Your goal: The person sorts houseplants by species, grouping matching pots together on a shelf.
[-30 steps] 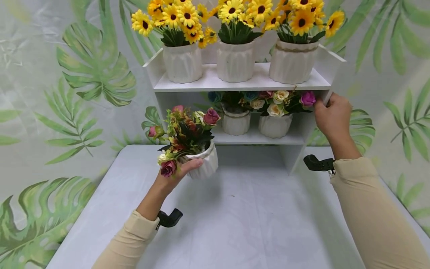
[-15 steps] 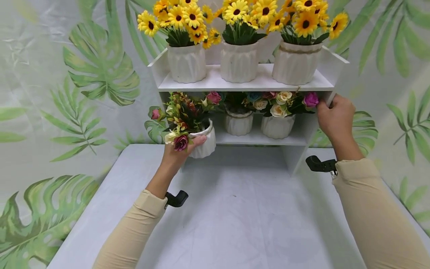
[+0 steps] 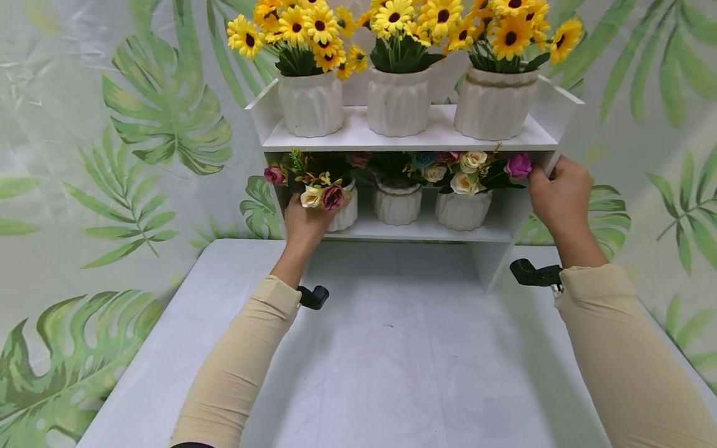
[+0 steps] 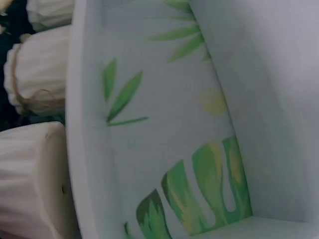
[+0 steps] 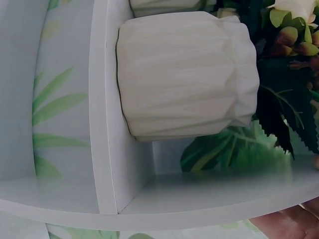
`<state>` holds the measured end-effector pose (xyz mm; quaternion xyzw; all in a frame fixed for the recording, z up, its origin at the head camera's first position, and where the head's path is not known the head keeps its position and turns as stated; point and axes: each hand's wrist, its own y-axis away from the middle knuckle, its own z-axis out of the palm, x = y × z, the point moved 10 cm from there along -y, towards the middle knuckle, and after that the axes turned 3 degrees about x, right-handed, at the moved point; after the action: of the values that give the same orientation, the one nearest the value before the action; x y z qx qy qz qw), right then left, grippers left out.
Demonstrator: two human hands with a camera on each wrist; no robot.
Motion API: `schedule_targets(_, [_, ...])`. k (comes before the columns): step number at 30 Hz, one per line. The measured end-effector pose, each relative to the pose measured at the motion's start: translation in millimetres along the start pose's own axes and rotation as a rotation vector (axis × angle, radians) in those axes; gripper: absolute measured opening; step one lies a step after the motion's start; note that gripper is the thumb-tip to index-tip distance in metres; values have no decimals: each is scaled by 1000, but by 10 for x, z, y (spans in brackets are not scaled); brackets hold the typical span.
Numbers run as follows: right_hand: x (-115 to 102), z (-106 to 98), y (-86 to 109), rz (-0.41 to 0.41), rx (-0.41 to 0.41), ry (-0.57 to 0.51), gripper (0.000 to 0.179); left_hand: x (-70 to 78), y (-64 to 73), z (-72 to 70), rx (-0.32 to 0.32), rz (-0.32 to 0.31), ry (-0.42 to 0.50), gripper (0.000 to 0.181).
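In the head view my left hand (image 3: 309, 221) holds a white ribbed flower pot (image 3: 344, 214) of dusky-pink and cream artificial roses at the left end of the lower shelf board (image 3: 426, 230). Blossoms cover part of the fingers. The left wrist view shows the pot's base (image 4: 52, 179) slightly tilted beside the board's edge; whether it touches the board I cannot tell. My right hand (image 3: 562, 193) grips the right side panel of the white shelf (image 3: 504, 218), close to a magenta rose. In the right wrist view only a bit of that hand (image 5: 289, 221) shows.
Two more rose pots stand on the lower board, a middle pot (image 3: 398, 204) and a right pot (image 3: 463, 210). Three sunflower pots (image 3: 399, 102) fill the top board. The shelf stands at the back of a white-covered table (image 3: 386, 348), against a leaf-patterned backdrop (image 3: 140, 205).
My left hand has carried the rose pot up and forward, from in front of the shelf into its lower left compartment. The right hand has kept its grip on the side panel.
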<state>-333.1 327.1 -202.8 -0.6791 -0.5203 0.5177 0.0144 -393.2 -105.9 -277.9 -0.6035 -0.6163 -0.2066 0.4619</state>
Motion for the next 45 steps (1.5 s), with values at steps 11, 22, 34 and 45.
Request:
schedule_targets(11, [-15,31,21,11,-23,-1,32,-104,-121,-2,107,-13,-7,59])
schedule_targets(22, [-12,83,29,13,-37,15,35,-232,-158,43,52,11,23,60])
schedule_targets(34, [43,89,16,59,-79,-6,34,-178,-149,81,5,101,88,69])
schedule_targets(45, [48,183,178,-44,-276,86,37,-276,-21,4,7,30,117,86])
